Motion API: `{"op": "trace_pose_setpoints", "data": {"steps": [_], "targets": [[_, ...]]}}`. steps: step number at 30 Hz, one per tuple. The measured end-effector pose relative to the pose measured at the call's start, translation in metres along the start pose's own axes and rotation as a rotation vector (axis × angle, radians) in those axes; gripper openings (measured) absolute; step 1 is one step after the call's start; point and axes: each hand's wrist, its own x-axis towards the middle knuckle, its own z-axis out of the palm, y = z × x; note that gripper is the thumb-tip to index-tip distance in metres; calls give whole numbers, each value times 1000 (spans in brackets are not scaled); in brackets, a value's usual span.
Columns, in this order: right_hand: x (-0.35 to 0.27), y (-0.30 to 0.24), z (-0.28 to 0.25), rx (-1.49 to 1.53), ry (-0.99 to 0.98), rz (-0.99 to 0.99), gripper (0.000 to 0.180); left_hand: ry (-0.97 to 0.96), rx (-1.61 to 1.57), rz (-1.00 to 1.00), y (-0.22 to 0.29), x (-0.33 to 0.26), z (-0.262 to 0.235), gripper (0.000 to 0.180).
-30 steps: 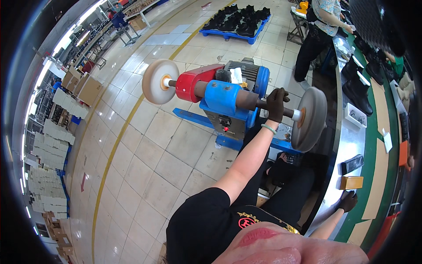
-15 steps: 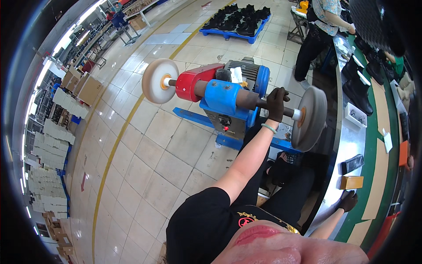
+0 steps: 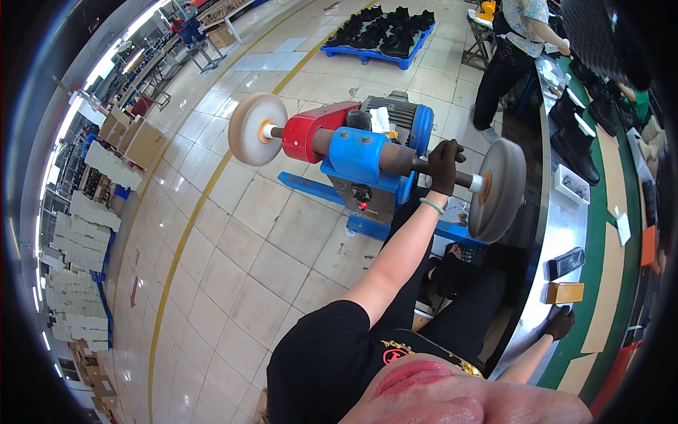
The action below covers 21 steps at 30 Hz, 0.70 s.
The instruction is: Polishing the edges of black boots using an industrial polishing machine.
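**Gloved grip on the buffing shaft**

Wrapped in a dark glove, the left hand (image 3: 445,164) closes its grip around the shaft (image 3: 424,166) of the buffing machine (image 3: 364,166), just beside the grey wheel (image 3: 498,189). That wheel's rim nearly meets the steel edge of the tabletop (image 3: 558,212). The right hand (image 3: 560,322), also gloved, rests on that edge; whether its grip is spread or pressed together, I cannot tell. Tiled floor (image 3: 240,233) lies wide open past the pale wheel (image 3: 256,129).
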Motion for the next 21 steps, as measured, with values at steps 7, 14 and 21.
{"op": "trace_pose_setpoints", "data": {"steps": [7, 14, 21], "targets": [[-2, -4, -2, 12, 8, 5, 52, -2, -9, 14, -1, 0, -1, 26], [-1, -2, -1, 14, 17, -17, 51, 7, -15, 8, 0, -1, 0, 27], [3, 7, 4, 0, 34, -12, 51, -13, -1, -7, -4, 1, 0, 27]]}}
